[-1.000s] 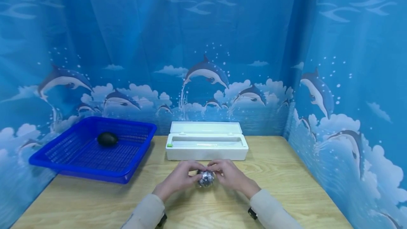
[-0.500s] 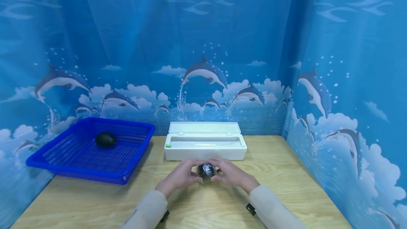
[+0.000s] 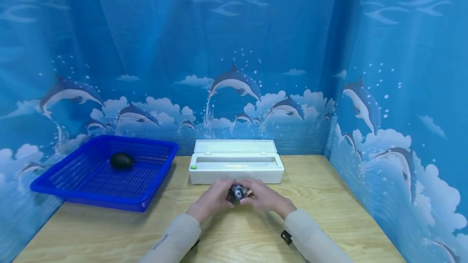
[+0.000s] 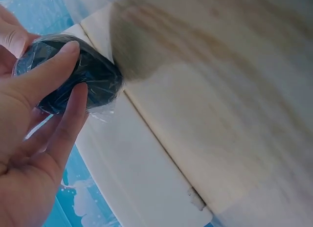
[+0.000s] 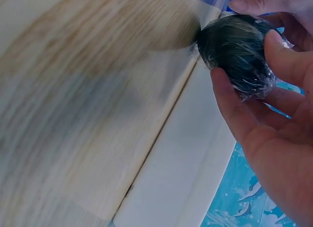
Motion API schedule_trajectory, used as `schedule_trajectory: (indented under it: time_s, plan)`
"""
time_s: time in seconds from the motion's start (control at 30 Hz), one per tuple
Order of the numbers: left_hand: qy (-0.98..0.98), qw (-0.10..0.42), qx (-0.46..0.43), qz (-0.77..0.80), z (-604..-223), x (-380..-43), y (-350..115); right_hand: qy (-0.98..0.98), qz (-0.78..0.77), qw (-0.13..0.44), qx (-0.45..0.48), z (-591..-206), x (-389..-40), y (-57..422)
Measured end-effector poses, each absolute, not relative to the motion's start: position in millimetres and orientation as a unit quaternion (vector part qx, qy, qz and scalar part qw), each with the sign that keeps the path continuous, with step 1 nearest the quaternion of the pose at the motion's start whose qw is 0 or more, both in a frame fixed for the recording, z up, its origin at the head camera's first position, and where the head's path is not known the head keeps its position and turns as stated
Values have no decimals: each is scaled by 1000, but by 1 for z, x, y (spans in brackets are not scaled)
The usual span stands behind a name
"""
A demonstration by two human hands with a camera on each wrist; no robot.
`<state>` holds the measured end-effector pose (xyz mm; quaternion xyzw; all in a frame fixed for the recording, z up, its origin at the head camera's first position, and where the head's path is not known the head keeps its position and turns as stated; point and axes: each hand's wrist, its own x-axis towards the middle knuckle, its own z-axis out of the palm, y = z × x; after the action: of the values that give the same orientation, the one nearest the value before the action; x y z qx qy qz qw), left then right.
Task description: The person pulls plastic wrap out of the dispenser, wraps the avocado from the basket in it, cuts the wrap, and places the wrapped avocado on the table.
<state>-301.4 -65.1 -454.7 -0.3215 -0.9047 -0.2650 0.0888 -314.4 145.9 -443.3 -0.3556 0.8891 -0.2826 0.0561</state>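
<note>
A dark avocado wrapped in cling film [image 3: 237, 195] is held between both hands, close over the table in front of the white box. My left hand [image 3: 213, 198] grips its left side; the left wrist view shows the thumb and fingers around the wrapped avocado [image 4: 93, 73], with loose film at its lower edge. From the other side my right hand [image 3: 265, 198] pinches it, thumb and fingertips on the crinkled film, as the right wrist view shows the avocado [image 5: 237, 51]. The open white cling film dispenser [image 3: 235, 177] stands just beyond the hands, its lid [image 3: 235, 146] tipped back.
At the left stands a blue plastic basket [image 3: 146, 202] with another dark avocado [image 3: 122, 160] inside. A small green piece [image 3: 193, 167] sits at the dispenser's left end. The wooden table [image 3: 329, 214] meets dolphin-printed curtains [image 3: 292, 52] behind and at the right.
Both hands have turned the wrapped avocado between their fingers and shifted slightly away, toward the dispenser. The fingers have moved from its top to around its sides.
</note>
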Motion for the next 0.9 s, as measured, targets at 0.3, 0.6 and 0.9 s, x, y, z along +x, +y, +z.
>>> schedule_trajectory:
  time_s: [0.3,0.6,0.9]
  plan:
    - [-899,32,-288,-328,-458,-292,-70,877,-326,57,-349,-447,-311,147]
    - [-892,18,-105,-439,-451,-277,-61,884,-319,75,-334,-447,-310,142]
    - [-909,45,-60,-409,-448,-270,-58,871,-343,81,-341,-444,-310,141]
